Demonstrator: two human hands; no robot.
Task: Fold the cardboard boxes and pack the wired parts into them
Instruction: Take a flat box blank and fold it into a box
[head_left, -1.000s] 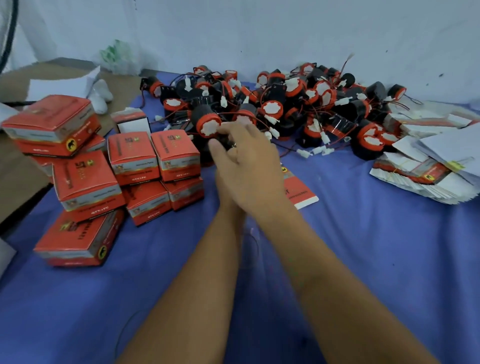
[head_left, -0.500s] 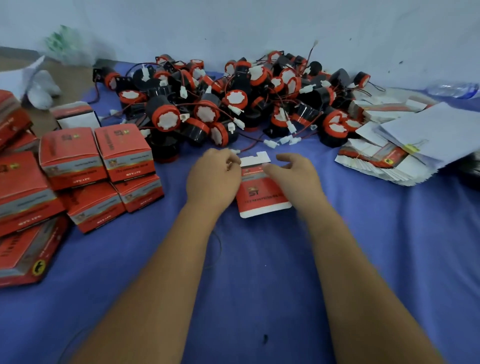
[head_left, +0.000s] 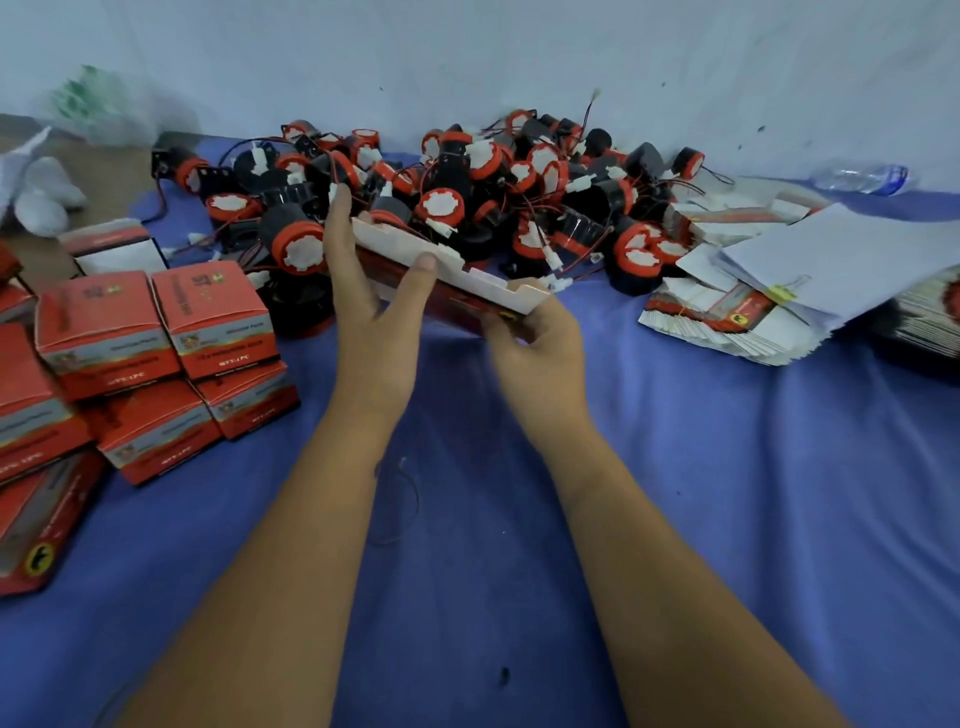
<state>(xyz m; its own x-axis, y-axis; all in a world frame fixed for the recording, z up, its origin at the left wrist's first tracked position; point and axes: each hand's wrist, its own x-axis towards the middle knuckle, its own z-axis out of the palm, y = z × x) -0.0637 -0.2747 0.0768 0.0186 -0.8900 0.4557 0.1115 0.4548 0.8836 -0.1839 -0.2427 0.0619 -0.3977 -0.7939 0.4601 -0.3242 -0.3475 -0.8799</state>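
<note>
At the centre of the frame both hands hold one flat, unfolded cardboard box (head_left: 457, 280) lifted off the blue cloth (head_left: 727, 493), its white inner side and notched flap edge facing up, its red printed side turned downward. The left hand (head_left: 371, 312) has straight fingers laid along the box's left end, with the thumb pressing on the upper edge. The right hand (head_left: 535, 343) has its fingers curled round the box's lower right corner.

Just behind the box, across the upper middle, lies a heap of wired parts (head_left: 493, 192): black cylinders with red caps and white faces, thin red and black wires and small white connectors.

At the left stand closed red boxes (head_left: 156, 353), stacked in two layers; none shows its contents. Their white bands carry small print, too blurred to read surely, and a yellow round emblem shows on the lowest one. At the right lies a stack of flat box blanks (head_left: 727, 322) under white paper sheets (head_left: 841, 260).

The worktop is covered by the blue cloth and meets a pale wall (head_left: 467, 52). A clear plastic bottle (head_left: 862, 179) lies at the upper right.
</note>
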